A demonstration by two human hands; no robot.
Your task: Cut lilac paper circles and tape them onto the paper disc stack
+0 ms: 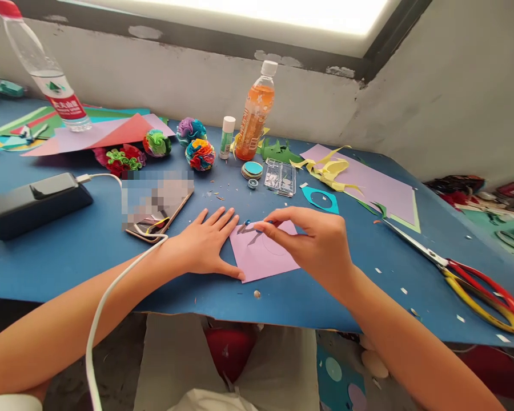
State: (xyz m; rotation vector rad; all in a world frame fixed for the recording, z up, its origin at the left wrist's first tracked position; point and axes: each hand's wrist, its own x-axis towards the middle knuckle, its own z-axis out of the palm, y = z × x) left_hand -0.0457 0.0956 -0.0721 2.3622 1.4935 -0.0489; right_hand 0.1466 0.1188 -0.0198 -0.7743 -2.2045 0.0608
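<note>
A square of pink paper [261, 264] lies on the blue table, with a thin pencil-like circle line on it. My left hand [208, 242] is spread flat on the table at the paper's left side, its thumb on the near left corner. Above the paper, my right hand [314, 240] pinches a small drawing compass [247, 223] with blue parts. My fingers cover most of it, and a forked shadow falls on the paper.
A phone [180, 197] with a white cable [107, 291] lies left, beside a dark power bank [34, 200]. Behind stand a glue stick [227, 137], an orange drink bottle [255, 114] and a water bottle [51, 80]. Large scissors [437, 258] lie right, near paper scraps [329, 171].
</note>
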